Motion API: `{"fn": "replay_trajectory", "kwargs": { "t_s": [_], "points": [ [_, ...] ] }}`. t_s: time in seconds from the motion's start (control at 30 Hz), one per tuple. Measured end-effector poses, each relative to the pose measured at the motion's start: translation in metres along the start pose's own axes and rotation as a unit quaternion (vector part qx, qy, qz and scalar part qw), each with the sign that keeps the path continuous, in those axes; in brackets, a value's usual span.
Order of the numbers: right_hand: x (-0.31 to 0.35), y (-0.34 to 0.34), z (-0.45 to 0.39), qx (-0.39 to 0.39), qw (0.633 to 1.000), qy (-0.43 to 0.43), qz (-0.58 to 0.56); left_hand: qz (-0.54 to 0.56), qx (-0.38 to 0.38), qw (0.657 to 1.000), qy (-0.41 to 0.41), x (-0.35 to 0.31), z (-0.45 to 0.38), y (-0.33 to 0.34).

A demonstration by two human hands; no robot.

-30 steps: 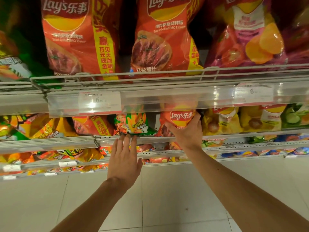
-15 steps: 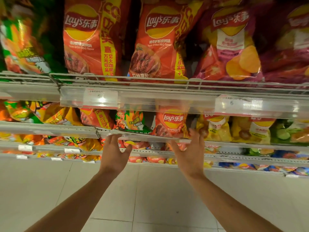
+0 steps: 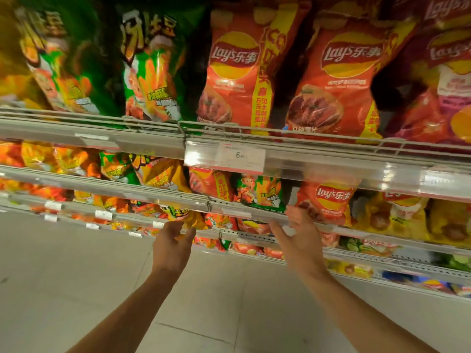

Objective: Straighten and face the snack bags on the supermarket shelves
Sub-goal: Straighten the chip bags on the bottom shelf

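Head view, largest item first: grey metal supermarket shelves (image 3: 331,161) with clear plastic price strips run across the frame in tiers. On the top visible tier stand large orange-red Lay's crisp bags (image 3: 237,72), upright with logos forward — these appear already faced. Beside them, large green snack bags (image 3: 150,67) lean at a slant, though blur limits certainty.

On the tier below, a small orange-red Lay's bag (image 3: 328,202) stands upright, logo to the front, and looks finished. Just left of it, a small green cartoon-print snack bag (image 3: 260,194) sits slightly tilted. Further left, small yellow-and-orange snack bags (image 3: 163,174) lie jumbled at mixed angles; these likely remain to be done.

Right hand (image 3: 303,240) — grip released, fingers spread, fingertips at the shelf rail directly under the small Lay's bag, holding nothing.

Left hand (image 3: 173,245) — fingers loosely curled beneath a crumpled yellow snack bag (image 3: 188,217) protruding from the lower tier; contact appears likely, but a firm grasp cannot be confirmed.

Judged overall: task is partway, with the left section outstanding.
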State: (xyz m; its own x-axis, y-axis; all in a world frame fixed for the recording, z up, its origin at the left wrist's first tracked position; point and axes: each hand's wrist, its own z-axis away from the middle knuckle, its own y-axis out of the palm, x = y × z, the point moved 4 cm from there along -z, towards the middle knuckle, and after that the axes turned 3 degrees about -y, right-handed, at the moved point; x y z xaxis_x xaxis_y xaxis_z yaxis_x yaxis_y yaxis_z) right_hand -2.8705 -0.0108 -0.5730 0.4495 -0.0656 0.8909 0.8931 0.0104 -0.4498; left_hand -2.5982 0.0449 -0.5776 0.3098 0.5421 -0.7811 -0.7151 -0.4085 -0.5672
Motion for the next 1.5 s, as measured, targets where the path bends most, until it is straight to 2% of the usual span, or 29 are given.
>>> {"fn": "replay_trajectory", "kwargs": {
  "t_s": [0.2,0.37,0.53,0.7,0.83,1.03,1.13,1.2,1.3,1.4,1.5],
  "points": [
    [0.001,0.039,-0.029,-0.063,0.996,0.027,0.054,-0.003,0.012,1.0,0.026,0.013,-0.05,-0.021],
    [0.0,0.061,-0.068,-0.099,0.993,0.047,0.047,-0.005,-0.001,0.996,0.084,0.006,-0.102,-0.037],
    [-0.008,0.071,-0.093,-0.106,0.989,0.098,0.012,-0.015,0.016,0.997,0.08,0.014,-0.137,-0.038],
    [-0.012,0.071,-0.107,-0.094,0.986,0.13,0.036,-0.021,0.062,0.991,0.117,0.015,-0.132,-0.022],
    [-0.013,0.07,-0.106,-0.104,0.984,0.136,0.042,0.016,0.062,0.976,0.209,-0.018,-0.114,-0.01],
    [-0.013,0.068,-0.1,-0.126,0.983,0.12,0.058,0.033,0.078,0.958,0.273,-0.057,-0.101,0.018],
    [-0.014,0.067,-0.097,-0.133,0.984,0.107,0.042,0.005,0.093,0.966,0.241,-0.07,-0.11,0.034],
    [-0.014,0.067,-0.096,-0.14,0.984,0.103,0.026,0.003,0.128,0.971,0.2,-0.078,-0.123,0.044],
    [-0.014,0.066,-0.094,-0.147,0.984,0.093,0.023,0.057,0.203,0.965,0.157,-0.084,-0.135,0.056],
    [-0.015,0.064,-0.091,-0.154,0.984,0.088,0.017,0.027,0.218,0.966,0.138,-0.082,-0.148,0.059],
    [-0.017,0.06,-0.088,-0.16,0.983,0.095,0.005,0.03,0.28,0.951,0.13,-0.077,-0.159,0.057]
  ]
}}
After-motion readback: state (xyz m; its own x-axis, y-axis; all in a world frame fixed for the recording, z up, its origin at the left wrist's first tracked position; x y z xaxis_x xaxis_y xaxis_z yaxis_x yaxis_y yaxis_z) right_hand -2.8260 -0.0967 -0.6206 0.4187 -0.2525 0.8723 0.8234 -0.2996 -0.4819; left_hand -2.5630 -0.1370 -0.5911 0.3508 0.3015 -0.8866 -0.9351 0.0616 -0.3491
